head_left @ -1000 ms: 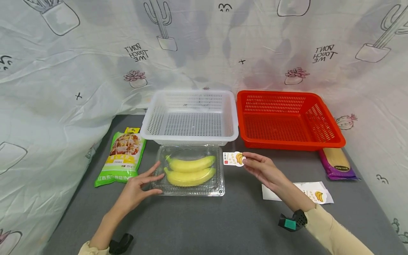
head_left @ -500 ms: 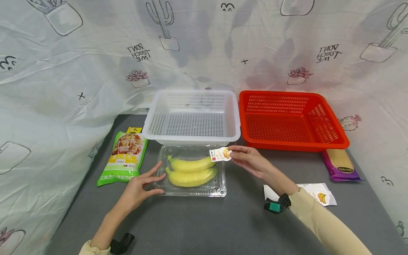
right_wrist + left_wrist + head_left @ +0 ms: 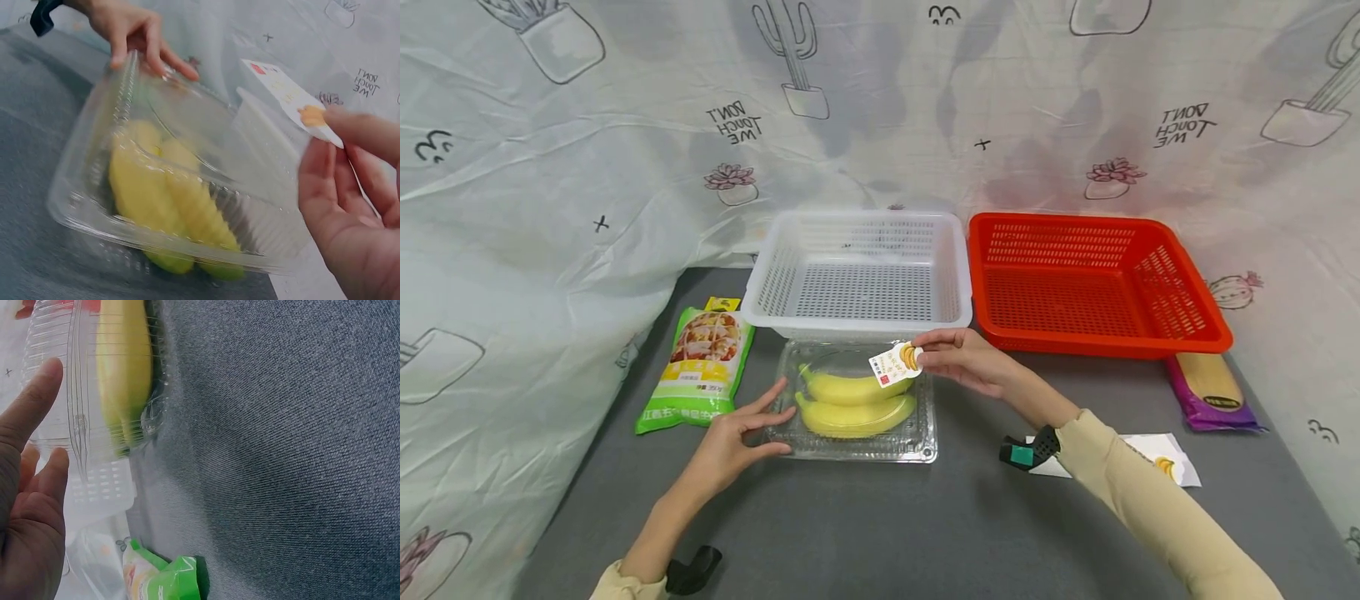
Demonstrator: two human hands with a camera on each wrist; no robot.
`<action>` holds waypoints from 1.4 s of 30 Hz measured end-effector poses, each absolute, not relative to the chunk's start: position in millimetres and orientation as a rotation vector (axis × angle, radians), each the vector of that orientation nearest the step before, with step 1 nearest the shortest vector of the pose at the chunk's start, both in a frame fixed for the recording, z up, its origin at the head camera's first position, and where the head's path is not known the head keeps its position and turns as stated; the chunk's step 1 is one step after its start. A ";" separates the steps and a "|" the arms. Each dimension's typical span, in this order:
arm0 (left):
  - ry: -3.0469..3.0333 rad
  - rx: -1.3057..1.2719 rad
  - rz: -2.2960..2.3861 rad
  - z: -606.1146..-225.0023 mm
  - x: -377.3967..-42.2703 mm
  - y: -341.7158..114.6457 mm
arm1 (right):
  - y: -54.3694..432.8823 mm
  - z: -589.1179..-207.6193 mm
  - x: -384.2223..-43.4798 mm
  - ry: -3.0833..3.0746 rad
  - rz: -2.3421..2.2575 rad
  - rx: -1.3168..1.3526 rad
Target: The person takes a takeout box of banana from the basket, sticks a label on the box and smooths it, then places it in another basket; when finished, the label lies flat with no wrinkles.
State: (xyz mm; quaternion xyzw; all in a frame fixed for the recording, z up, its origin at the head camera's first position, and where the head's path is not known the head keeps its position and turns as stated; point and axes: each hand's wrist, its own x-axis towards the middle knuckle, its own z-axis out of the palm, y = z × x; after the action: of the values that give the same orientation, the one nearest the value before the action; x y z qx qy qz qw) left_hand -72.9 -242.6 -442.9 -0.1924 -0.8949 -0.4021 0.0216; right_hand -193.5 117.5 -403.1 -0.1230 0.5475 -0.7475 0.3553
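Working from left to right across the counter [image 3: 850, 533], we first locate the green bag [image 3: 700, 373], which lies apart from the container. Next we note the left hand [image 3: 726, 446]: its fingers are spread and clench nothing, and the fingertips rest against the left side of the clear container [image 3: 859, 451]. Inside, the two bananas [image 3: 856, 417] lie side by side, their long axes running left to right.

Over the right part of the lid we find the label [image 3: 891, 365]. Its long axis slants: the free end points left and toward us, while the end printed with bananas points right. The right wrist view shows it tilted and apparently raised off the lid. At that printed end, the right hand [image 3: 966, 362] pinches the label between thumb and finger.

We judge the governing relation to be label to lid: the lid's middle lies left of the right hand and slightly toward us. The label's slant crosses the bananas' axes, so we would expect any squaring to require a small turn.
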 end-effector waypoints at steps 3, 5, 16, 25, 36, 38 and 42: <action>-2.774 -0.600 -1.250 -443.5 -73.4 -243.1 | 114.1 -403.0 -201.3 1.406 -1.864 -0.413; -2.773 -0.606 -1.260 -443.8 -73.5 -243.3 | 111.5 -401.6 -207.3 1.411 -1.803 -0.475; -2.776 -0.607 -1.290 -442.5 -72.5 -243.2 | 91.9 -391.8 -234.3 1.453 -1.505 -0.638; -2.762 -0.621 -1.288 -442.6 -72.5 -242.6 | 73.1 -393.7 -241.7 1.506 -1.320 -0.714; -2.771 -0.608 -1.289 -443.3 -72.3 -241.9 | 57.0 -392.6 -245.2 1.561 -1.229 -0.783; -2.776 -0.602 -1.286 -443.4 -72.1 -241.8 | 54.7 -392.4 -246.7 1.576 -1.220 -0.802; -2.774 -0.602 -1.283 -443.4 -71.8 -241.5 | 49.8 -391.1 -248.5 1.607 -1.186 -0.825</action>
State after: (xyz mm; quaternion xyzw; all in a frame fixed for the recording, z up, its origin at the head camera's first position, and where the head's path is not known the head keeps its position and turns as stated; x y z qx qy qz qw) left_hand -71.8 -241.5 -443.4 -0.1933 -0.8904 -0.4118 0.0133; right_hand -248.5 49.8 -391.1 -0.3367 0.6561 -0.4842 0.4708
